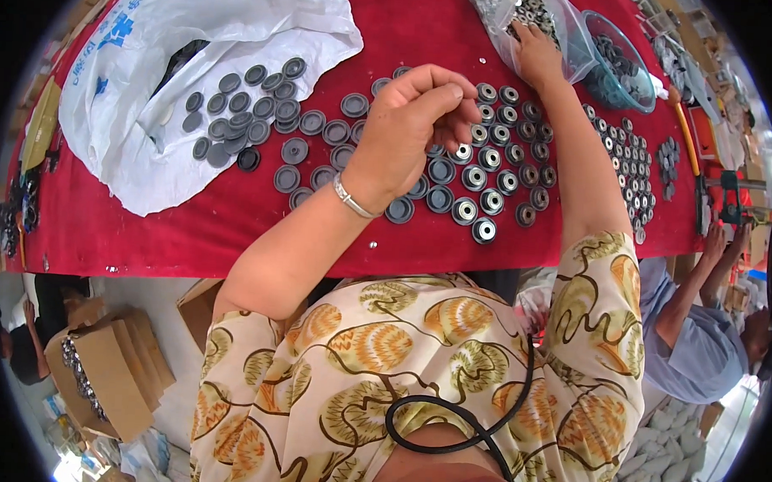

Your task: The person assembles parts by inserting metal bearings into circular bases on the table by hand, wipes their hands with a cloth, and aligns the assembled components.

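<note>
My left hand (420, 115) hovers over the middle of the table, thumb and fingers curled together; whatever they hold, if anything, is hidden. Below it, round dark grey plastic caps (439, 198) lie in loose rows. To their right, more grey caps carry silvery metal rings (491, 201) in their centres. My right hand (539, 55) reaches forward into a clear plastic bag (569, 35) at the far right, its fingers stretched out among small metal rings (534, 12). The fingertips are partly lost among those pieces.
Grey caps (237, 121) are heaped on a white plastic sack (151, 160) at the left. A clear bluish bowl (616, 94) with dark parts stands beside the bag. More ringed pieces (631, 169) cover the red cloth (190, 251) at right, where another person (693, 337) works.
</note>
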{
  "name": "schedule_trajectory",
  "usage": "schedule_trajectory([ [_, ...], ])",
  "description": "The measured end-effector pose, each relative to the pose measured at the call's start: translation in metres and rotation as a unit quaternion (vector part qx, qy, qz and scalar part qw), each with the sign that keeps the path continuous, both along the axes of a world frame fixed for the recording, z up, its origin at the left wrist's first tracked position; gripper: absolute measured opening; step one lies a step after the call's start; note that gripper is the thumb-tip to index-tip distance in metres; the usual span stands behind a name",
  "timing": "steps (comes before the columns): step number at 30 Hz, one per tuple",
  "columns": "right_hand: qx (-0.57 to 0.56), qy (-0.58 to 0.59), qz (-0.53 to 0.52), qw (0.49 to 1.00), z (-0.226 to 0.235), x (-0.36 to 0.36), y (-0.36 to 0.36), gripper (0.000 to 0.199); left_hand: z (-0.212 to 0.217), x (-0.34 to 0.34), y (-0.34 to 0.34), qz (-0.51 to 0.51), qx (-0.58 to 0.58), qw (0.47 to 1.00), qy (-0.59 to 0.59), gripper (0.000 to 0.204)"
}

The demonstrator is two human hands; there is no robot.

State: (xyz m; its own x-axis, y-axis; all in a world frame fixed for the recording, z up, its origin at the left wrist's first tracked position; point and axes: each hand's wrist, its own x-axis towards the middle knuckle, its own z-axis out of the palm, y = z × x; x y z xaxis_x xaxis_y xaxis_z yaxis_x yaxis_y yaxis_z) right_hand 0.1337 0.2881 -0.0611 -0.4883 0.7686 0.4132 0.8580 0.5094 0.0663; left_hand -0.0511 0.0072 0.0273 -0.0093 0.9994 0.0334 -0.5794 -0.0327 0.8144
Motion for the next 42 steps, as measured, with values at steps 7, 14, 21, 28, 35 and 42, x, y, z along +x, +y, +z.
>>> schedule_trajectory([
  [7,0.016,-0.063,-0.039,0.997,0.013,0.009,-0.003,0.028,-0.003,-0.003,-0.018,-0.005,-0.053,0.994,-0.1,0.012],
  [14,0.018,0.048,0.059,0.997,0.01,0.006,-0.028,0.039,-0.029,-0.012,-0.017,0.017,-0.054,0.99,-0.129,0.012],
  [21,-0.029,0.017,-0.03,0.999,0.02,-0.004,-0.022,0.025,-0.035,-0.017,-0.014,-0.001,-0.023,0.994,-0.108,0.011],
  [28,-0.046,0.071,-0.007,0.996,0.016,0.005,-0.016,0.022,-0.033,-0.007,-0.01,-0.068,-0.033,0.991,-0.108,0.013],
  [35,-0.059,0.008,0.007,0.998,0.017,-0.011,-0.015,0.023,-0.034,-0.002,-0.012,-0.106,-0.032,0.99,-0.086,0.014],
  [42,-0.151,0.148,-0.058,0.976,0.031,0.014,0.007,0.042,-0.044,-0.009,-0.002,-0.111,-0.027,0.984,-0.133,0.017],
])
